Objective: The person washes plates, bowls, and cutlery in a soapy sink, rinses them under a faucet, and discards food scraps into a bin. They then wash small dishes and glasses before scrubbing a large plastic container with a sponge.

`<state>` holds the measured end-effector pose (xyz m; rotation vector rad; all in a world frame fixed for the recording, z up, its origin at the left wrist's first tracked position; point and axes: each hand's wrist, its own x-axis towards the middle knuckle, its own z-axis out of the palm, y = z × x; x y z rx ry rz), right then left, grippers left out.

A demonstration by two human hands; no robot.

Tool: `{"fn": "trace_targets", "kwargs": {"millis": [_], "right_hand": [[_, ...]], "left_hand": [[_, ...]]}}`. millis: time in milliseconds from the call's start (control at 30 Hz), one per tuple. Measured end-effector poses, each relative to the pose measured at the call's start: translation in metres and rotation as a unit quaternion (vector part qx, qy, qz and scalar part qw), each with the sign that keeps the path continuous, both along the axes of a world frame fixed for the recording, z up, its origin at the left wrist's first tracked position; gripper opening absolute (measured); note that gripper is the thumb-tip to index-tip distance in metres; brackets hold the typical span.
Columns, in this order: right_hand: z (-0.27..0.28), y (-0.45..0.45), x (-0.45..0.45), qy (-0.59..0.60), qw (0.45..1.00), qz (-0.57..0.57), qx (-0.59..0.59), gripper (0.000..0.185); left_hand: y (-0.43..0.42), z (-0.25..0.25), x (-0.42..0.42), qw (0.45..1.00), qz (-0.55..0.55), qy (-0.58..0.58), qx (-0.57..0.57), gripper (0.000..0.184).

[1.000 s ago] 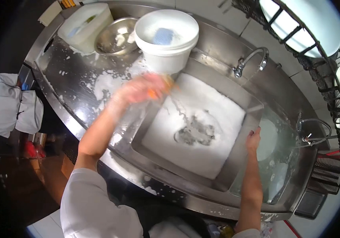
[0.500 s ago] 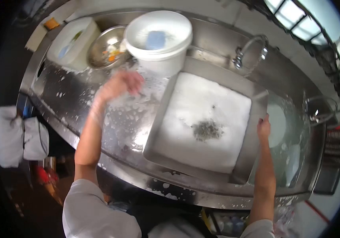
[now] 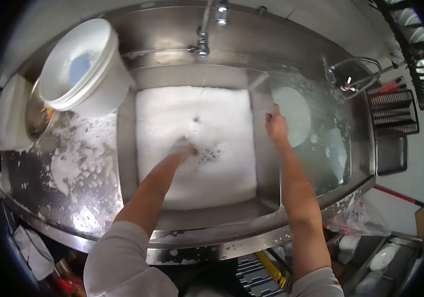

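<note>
My left hand [image 3: 187,150] is plunged into the white foam [image 3: 197,106] filling the middle sink basin [image 3: 199,74]. Foam hides its fingers, so I cannot see whether it holds anything. Closed over the top edge of the metal sink divider [image 3: 266,171] is my right hand [image 3: 277,127], between the foamy basin and the water-filled one. Just right of that hand, a round white plate [image 3: 295,116] lies under the cloudy water [image 3: 321,163]. A pale elongated item [image 3: 337,154] is farther right in the same water.
A white bucket [image 3: 115,81] with a blue sponge [image 3: 79,68] stands at the left, beside a metal bowl [image 3: 36,121] with food scraps and a pale plastic tub [image 3: 11,116]. Faucets [image 3: 202,44] rise behind the basins. Dark racks [image 3: 394,113] are at right.
My left hand has moved from above the soapy left counter down into the foam. My right hand stays at the divider. The view has shifted toward the right.
</note>
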<state>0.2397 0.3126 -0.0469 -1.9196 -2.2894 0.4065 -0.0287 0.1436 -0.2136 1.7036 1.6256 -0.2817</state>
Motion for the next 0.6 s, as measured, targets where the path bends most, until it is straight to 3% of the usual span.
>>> {"fn": "trace_targets", "kwargs": {"millis": [600], "right_hand": [[0.013, -0.005, -0.005, 0.019, 1.000, -0.001, -0.011, 0.030]], "left_hand": [[-0.018, -0.036, 0.022, 0.999, 0.024, 0.002, -0.025, 0.017]]}}
